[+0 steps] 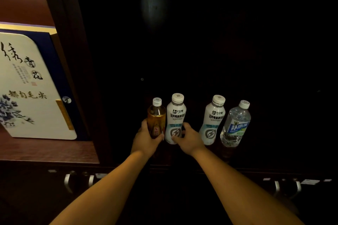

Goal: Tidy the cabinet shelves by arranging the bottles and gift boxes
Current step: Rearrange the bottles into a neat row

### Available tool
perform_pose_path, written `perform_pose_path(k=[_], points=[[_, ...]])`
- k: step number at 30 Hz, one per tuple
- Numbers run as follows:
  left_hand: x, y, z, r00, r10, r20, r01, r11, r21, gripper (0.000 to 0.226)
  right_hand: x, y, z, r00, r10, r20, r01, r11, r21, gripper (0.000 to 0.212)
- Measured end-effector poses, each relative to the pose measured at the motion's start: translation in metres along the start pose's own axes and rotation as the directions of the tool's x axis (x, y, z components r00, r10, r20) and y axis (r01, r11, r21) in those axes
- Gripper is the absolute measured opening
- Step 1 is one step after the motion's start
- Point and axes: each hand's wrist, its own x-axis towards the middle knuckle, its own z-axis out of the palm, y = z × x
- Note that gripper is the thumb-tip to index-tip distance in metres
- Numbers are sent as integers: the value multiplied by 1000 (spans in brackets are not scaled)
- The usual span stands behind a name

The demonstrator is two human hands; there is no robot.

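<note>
At the far left, in a lit compartment of the cabinet, a gift box (31,86) stands tilted on a reddish wooden shelf (47,150); its face is cream with black calligraphy and a blue flower print, backed by dark blue with a gold strip at the side and along the top. A dark wooden upright (73,71) divides that compartment from the much darker one to its right, where four bottles stand upright in a row on a shelf too dim to make out. First in the row is an amber tea bottle (156,117) with a clear cap and a red label low down; the left hand (146,139) is wrapped around its lower part, thumb on the left side and fingertips curling round the front. Just beside it, touching or nearly so, stands a white drink bottle (176,118) with a white cap and black lettering; the right hand (190,138) grips its base, fingers curled across the front of the label. A gap separates it from a second white bottle (213,119) of the same design, which no hand touches. Close to that one's right stands a clear water bottle (236,124) with a blue and white label, also untouched. Below the shelves, along the cabinet's lower front, pairs of curved metal handles (287,188) show at the left and right.
</note>
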Motion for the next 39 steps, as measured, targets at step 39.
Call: perform_pose_path(k=[39], points=[[-80, 85, 87, 949, 208, 239, -192, 977, -89, 79, -62, 78, -94, 955, 137, -265, -150, 988, -28, 17]])
